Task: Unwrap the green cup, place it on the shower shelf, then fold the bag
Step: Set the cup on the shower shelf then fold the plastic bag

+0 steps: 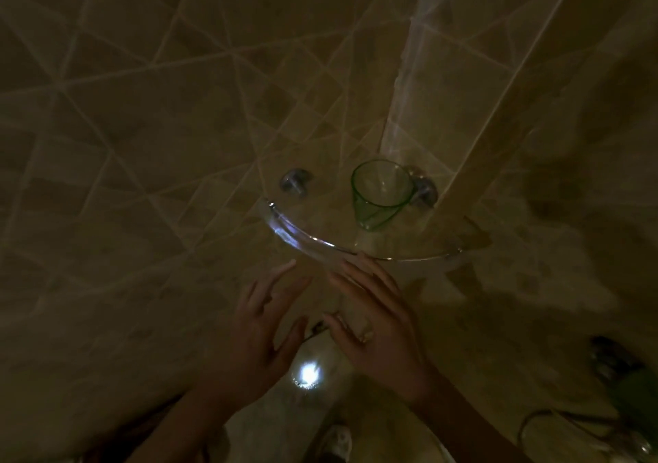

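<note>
Left hand [261, 324] spread open, right hand [370, 316] holding bag [352, 315]

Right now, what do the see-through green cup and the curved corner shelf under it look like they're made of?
The see-through green cup looks like tinted glass or clear plastic: the tiles show through its wall. The curved corner shelf looks like clear glass: transparent, with a bright glint along its polished edge, held by shiny metal-looking mounts.
</note>
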